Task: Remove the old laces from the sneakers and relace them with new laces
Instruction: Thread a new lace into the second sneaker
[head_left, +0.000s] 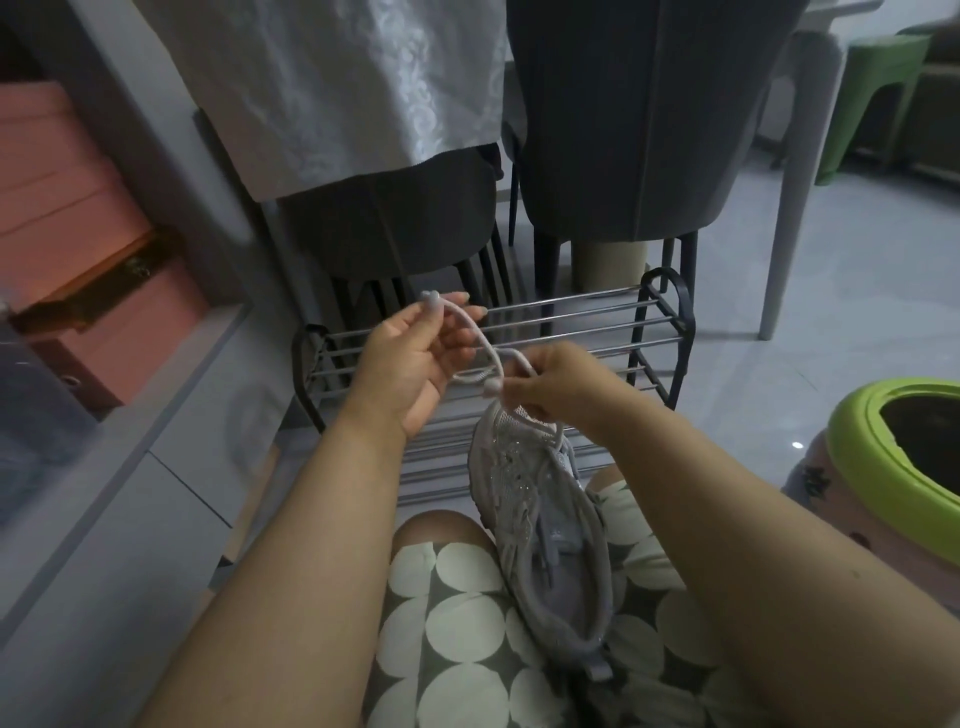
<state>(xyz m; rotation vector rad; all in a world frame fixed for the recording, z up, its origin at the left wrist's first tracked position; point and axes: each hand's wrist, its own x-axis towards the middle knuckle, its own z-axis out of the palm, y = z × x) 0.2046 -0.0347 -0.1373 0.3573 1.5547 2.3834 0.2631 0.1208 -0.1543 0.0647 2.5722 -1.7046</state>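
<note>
Resting on the lap, toe pointing away from the person, heel nearest the camera — one pale grey mesh sneaker (540, 514) on spotted green-and-cream shorts (457, 623). Its light grey round lace (480, 338) rises from the toe end in a loop between both hands. Left hand (410, 358): fingers curled, pinching the lace near one capped tip. Right hand (550, 382): pinching the lace just above the toe. No brand or writing legible. Black metal-bar shoe rack (660, 332) beyond the hands.

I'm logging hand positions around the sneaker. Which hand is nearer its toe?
Right. The right hand pinches the lace just above the toe of the sneaker; the left hand holds the lace's other end higher and further left.
</note>
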